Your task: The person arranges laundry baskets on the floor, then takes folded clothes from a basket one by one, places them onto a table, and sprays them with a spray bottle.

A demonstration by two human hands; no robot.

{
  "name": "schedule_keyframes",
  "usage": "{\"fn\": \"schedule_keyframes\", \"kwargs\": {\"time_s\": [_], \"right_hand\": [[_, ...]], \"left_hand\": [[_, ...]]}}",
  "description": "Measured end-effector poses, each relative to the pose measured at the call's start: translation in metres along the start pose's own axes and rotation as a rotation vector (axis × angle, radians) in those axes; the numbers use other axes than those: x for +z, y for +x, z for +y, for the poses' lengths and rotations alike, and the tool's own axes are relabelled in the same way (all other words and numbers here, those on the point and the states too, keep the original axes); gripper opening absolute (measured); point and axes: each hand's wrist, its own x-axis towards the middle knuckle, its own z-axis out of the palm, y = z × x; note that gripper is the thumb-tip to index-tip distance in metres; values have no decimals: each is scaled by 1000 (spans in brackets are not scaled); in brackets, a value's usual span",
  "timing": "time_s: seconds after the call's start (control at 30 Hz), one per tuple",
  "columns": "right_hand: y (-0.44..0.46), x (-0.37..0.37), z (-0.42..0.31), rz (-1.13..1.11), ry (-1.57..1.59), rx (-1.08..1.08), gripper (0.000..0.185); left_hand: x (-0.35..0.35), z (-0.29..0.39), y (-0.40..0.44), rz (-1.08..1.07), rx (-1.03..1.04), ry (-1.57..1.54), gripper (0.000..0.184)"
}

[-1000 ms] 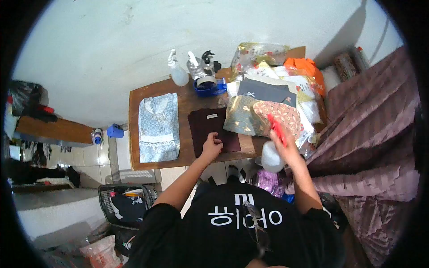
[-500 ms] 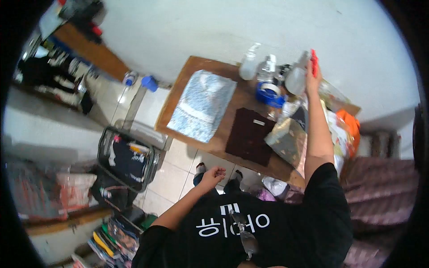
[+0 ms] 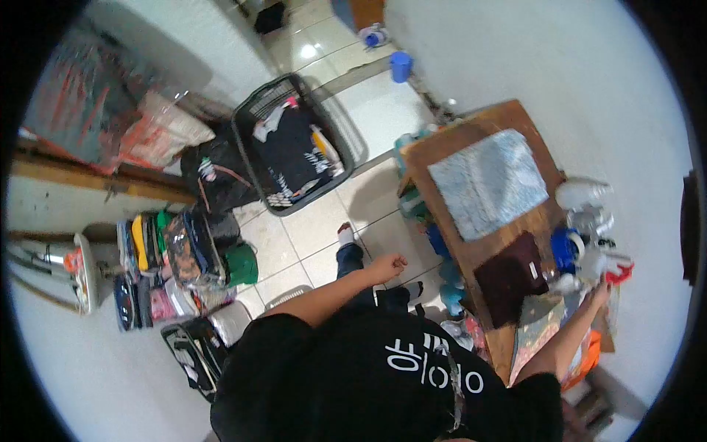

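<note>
At the table's far right end, my right hand (image 3: 598, 296) is closed on what looks like a spray bottle with a red trigger head (image 3: 620, 275). Its pale body stands among the other bottles and is partly hidden. My left hand (image 3: 389, 267) hangs over the floor in front of my body, loosely curled, with nothing visible in it. A folded dark brown cloth (image 3: 509, 280) with a small white label lies on the wooden table (image 3: 434, 151), beside a folded light blue patterned cloth (image 3: 487, 184). Blue tape (image 3: 565, 249) sits near a clear pump bottle (image 3: 589, 220).
A dark laundry basket (image 3: 254, 158) with clothes stands on the tiled floor. Stacked folded clothes (image 3: 143, 243) and a green cap (image 3: 241, 264) lie at left. A blue cup (image 3: 401, 66) is near the doorway. Plastic bags and an orange bag (image 3: 585, 361) crowd the table's right end.
My view has turned left, so the table now appears farther right and the basket nearer the middle. My right hand stays at the red spray head; my left stays low, loosely curled.
</note>
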Motion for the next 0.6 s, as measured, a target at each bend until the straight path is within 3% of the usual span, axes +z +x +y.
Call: {"fn": "schedule_keyframes", "kwargs": {"time_s": [0.03, 0.1, 0.13, 0.17, 0.2, 0.23, 0.27, 0.3, 0.33, 0.37, 0.4, 0.43, 0.5, 0.6], "right_hand": [[-45, 23, -10, 86, -58, -81, 38], [-156, 112, -37, 321, -596, -458, 40], [-181, 137, -24, 192, -610, -577, 39], [-229, 181, -28, 101, -694, -541, 35], [-272, 232, -18, -61, -521, -658, 23], [-363, 312, -41, -202, -278, -406, 18], [-353, 329, 16, -418, -526, -544, 15], [-424, 380, 2, -755, -366, -314, 16], [-474, 425, 9, -887, -705, -391, 18], [-492, 456, 54, -1128, -542, -420, 19], [-527, 487, 82, -1214, -475, -209, 20], [-558, 519, 104, -1307, -510, -164, 21], [-597, 570, 182, -1392, -566, 5, 26], [-641, 633, 258, -1351, -657, 315, 44]], "left_hand": [[-18, -6, 2, 27, -27, 4, 26], [-55, -18, 5, 67, -80, 21, 26], [-76, -28, 5, 117, -78, -29, 26], [-99, -41, 4, 165, -75, -79, 26], [-123, -55, 4, 213, -71, -126, 27], [-149, -74, 6, 299, -90, -142, 26], [-174, -95, 9, 382, -110, -159, 26], [-200, -111, 10, 465, -129, -174, 25], [-230, -123, 7, 498, -195, -242, 27], [-259, -134, 4, 531, -259, -311, 29], [-287, -147, 3, 595, -299, -440, 31], [-313, -160, 2, 658, -340, -569, 33], [-352, -211, 11, 809, -412, -534, 42], [-386, -228, 16, 939, -550, -586, 62]]}}
